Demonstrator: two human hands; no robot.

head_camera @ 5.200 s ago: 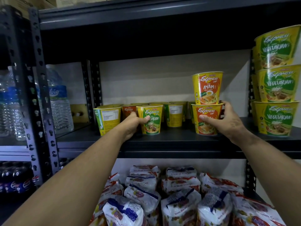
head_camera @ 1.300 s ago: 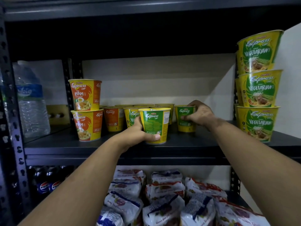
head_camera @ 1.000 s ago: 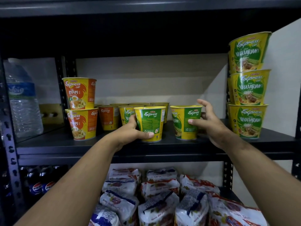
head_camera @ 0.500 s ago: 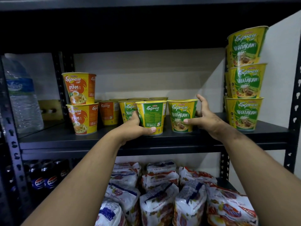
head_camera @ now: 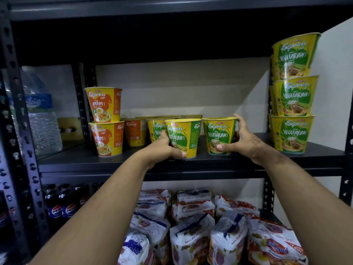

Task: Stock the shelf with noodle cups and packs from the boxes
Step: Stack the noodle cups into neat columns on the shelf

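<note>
Hands on stock: our left hand (head_camera: 168, 149) curls its fingers (head_camera: 181, 154) around a yellow-and-green "Express Cup Vegetarian" noodle cup (head_camera: 184, 137) at the front of the black metal shelf (head_camera: 133, 163), while our right hand (head_camera: 242, 141) clasps a matching second cup (head_camera: 219, 135) just beside it, thumb low on its front and fingers behind. Orange "Express Cup Ayam" cups (head_camera: 106, 121) stand two high at left, a stack of three Vegetarian cups (head_camera: 294, 94) at right. Below lie noodle packs (head_camera: 191, 226). Next door we see a water bottle (head_camera: 40, 115) and Pepsi bottles (head_camera: 63, 203).
</note>
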